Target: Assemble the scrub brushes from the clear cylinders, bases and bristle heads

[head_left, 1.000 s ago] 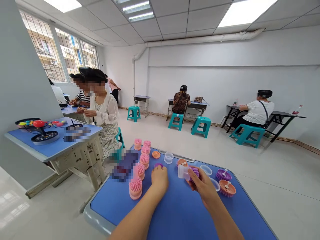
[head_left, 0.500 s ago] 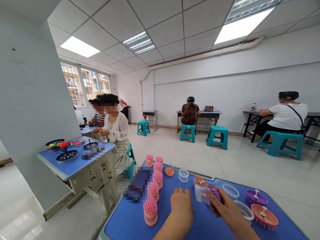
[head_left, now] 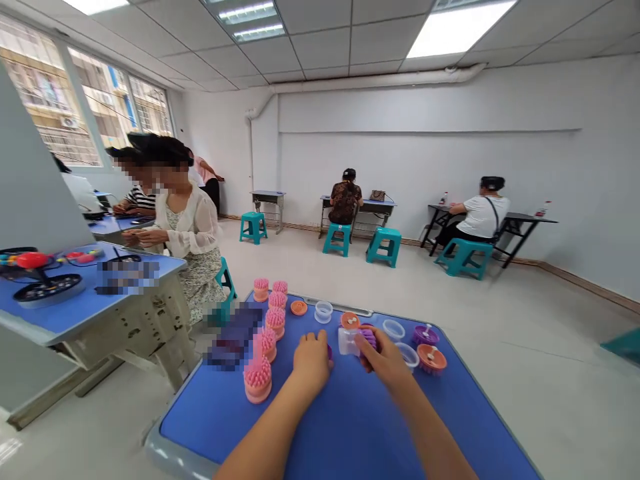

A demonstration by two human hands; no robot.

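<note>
My right hand point(head_left: 389, 359) is closed around a purple bristled brush head point(head_left: 369, 339) with a clear plastic cup point(head_left: 348, 341) joined at its left side. My left hand point(head_left: 311, 359) reaches down to the table, fingers curled round a small purple piece point(head_left: 330, 354); only its edge shows beside the fingers. Just beyond my hands lie an orange disc with a white stem point(head_left: 350, 320), a clear ring point(head_left: 323, 311) and a small orange cap point(head_left: 299, 307). Right of my right hand are clear rings point(head_left: 393, 329), a purple brush head point(head_left: 425, 334) and an orange brush head point(head_left: 431, 359).
Several pink bristled brushes point(head_left: 258, 379) stand in a row on the left of the blue table point(head_left: 350, 427). A blurred dark item point(head_left: 235, 338) lies beside them. People sit at other desks, one close by on the left point(head_left: 187, 227). Teal stools point(head_left: 384, 247) stand beyond.
The view has turned right and tilted down, showing more of the table. A purple edge now shows beside my left hand. My right hand keeps hold of the brush head with the clear cup.
</note>
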